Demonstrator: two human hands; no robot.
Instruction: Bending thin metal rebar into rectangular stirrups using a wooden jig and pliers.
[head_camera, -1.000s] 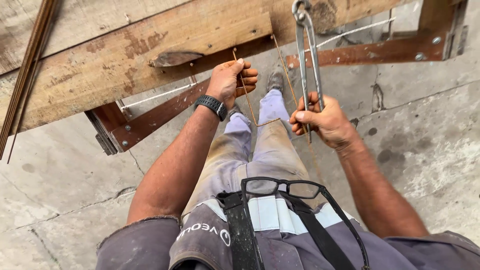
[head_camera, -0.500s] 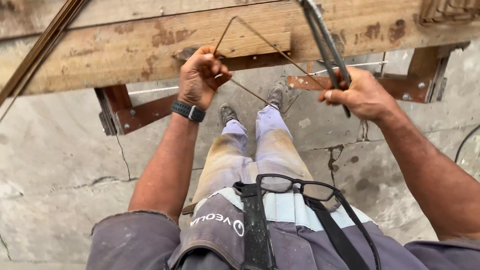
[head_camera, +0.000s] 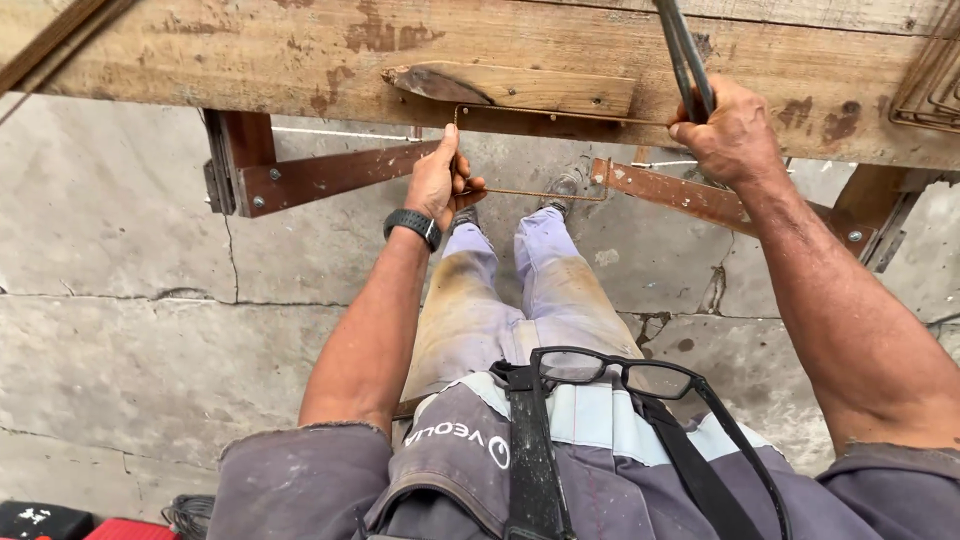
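My left hand (head_camera: 438, 185) grips a thin rusty steel rod bent into a rectangular loop (head_camera: 530, 192) at the front edge of a worn wooden workbench (head_camera: 300, 50). The loop's upper side lies against the bench edge under a small wooden block (head_camera: 520, 88). My right hand (head_camera: 730, 130) is closed around the dark metal handle of a bending tool (head_camera: 685, 50), which runs up out of the frame. A black watch sits on my left wrist.
A stack of bent rod loops (head_camera: 935, 90) lies on the bench at the far right. Long straight rods (head_camera: 60, 40) cross the top left corner. Rusty steel braces (head_camera: 320, 175) hold the bench over a cracked concrete floor (head_camera: 120, 340). Glasses (head_camera: 620, 375) hang on my chest.
The rod loop has come down from standing tilted above the bench to hanging flat at its front edge. My right hand with the tool handle moved up and right.
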